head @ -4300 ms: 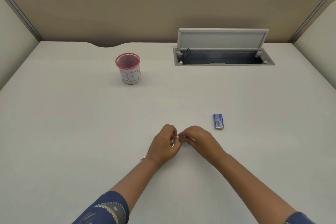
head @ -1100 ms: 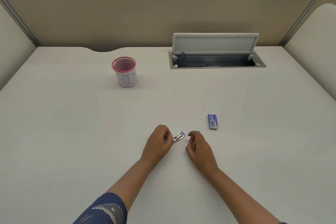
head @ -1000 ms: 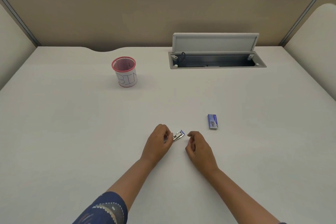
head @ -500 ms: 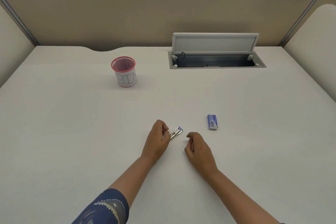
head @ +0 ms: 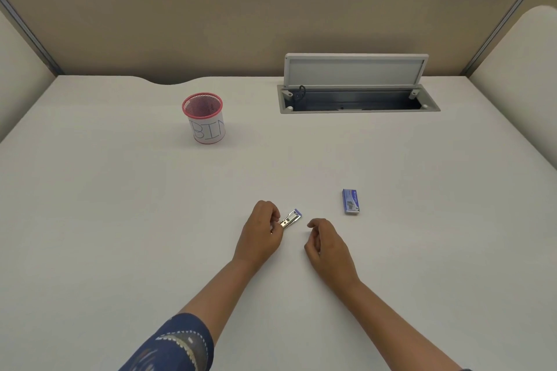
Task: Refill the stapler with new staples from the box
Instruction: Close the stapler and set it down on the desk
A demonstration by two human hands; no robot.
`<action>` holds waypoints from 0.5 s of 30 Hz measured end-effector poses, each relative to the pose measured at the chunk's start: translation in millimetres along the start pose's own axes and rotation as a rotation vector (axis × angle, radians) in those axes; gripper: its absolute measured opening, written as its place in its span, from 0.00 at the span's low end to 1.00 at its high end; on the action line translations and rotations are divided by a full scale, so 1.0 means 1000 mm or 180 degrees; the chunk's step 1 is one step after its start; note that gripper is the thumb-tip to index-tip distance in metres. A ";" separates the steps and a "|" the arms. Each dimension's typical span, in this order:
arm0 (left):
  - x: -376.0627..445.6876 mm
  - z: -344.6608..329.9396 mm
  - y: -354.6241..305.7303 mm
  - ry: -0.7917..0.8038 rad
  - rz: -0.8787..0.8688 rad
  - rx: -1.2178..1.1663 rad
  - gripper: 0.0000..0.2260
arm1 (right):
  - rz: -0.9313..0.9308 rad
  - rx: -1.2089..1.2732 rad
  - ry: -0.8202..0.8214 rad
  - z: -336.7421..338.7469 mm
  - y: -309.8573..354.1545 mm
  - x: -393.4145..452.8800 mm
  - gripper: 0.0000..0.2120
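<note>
A small metal stapler (head: 291, 218) with a blue tip lies near the middle of the white desk (head: 120, 220), its near end pinched in my left hand (head: 261, 230). The rest of it juts out to the right of my fingers. My right hand (head: 327, 245) rests on the desk just right of the stapler, apart from it, fingers loosely curled and holding nothing. The blue staple box (head: 350, 201) lies shut on the desk to the right, beyond my right hand.
A red mesh cup (head: 204, 118) with a paper label reading BIN stands at the back left. An open cable hatch (head: 357, 98) with its lid raised sits at the back right. Beige partition walls enclose the desk.
My left hand has shifted the stapler slightly up and away. My right hand has let go of it and drawn back a little to the right.
</note>
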State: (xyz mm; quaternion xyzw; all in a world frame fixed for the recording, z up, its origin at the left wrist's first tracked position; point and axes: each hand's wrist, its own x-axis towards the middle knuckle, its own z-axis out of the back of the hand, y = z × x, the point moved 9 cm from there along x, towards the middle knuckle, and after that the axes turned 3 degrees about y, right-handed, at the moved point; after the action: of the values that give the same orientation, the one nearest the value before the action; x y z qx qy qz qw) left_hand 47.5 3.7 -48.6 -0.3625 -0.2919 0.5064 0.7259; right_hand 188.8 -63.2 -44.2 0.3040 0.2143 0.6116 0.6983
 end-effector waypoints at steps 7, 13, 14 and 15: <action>0.000 0.001 -0.006 -0.0207 -0.0158 0.1005 0.10 | 0.0010 -0.0007 -0.0008 0.000 0.000 0.001 0.09; 0.004 -0.004 -0.002 0.0004 0.0029 0.1605 0.09 | -0.0012 0.0013 -0.0007 0.001 0.000 0.000 0.09; 0.005 -0.002 -0.001 -0.0002 0.0095 0.1557 0.09 | -0.0016 0.0010 -0.0001 0.000 0.000 0.000 0.09; 0.006 0.000 -0.001 -0.0019 0.0158 0.1470 0.09 | -0.0021 0.0011 -0.0001 0.001 0.000 0.000 0.09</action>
State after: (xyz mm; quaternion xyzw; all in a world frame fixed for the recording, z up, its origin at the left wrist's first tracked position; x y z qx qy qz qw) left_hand 49.8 8.9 -48.0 -0.1924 -0.1615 0.5786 0.7760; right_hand 189.4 -62.9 -43.8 0.3046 0.2163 0.6088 0.6998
